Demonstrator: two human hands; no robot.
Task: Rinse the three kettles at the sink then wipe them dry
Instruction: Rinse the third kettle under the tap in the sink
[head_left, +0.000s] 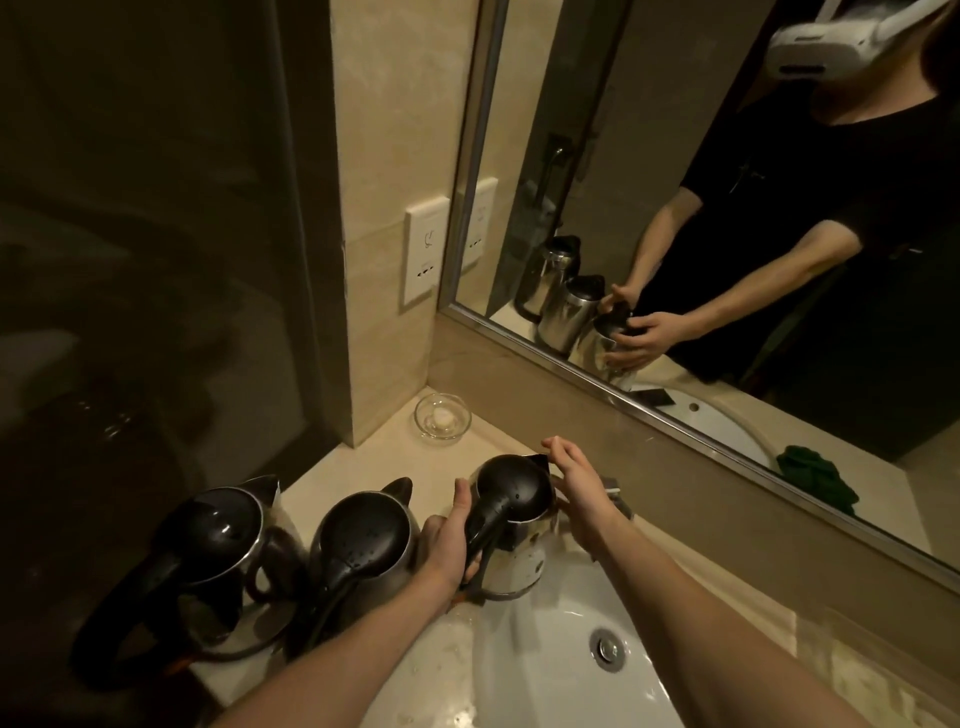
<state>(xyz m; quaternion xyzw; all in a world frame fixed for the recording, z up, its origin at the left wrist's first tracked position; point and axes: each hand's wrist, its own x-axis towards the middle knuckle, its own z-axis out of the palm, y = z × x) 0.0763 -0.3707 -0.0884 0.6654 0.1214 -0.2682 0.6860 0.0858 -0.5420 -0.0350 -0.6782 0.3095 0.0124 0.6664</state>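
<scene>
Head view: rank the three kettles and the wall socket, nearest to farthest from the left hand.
1. Right kettle, held by the left hand.
2. Middle kettle, just left.
3. Left kettle, counter's end.
4. Wall socket, on the wall.

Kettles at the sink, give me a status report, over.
Left hand grips rightmost kettle by its handle, right hand holds its far side. Upright at sink rim. Two other kettles stand on counter.

Three kettles (511, 488), two hands (447, 540), one sink (545, 675), one dish (441, 418)
</scene>
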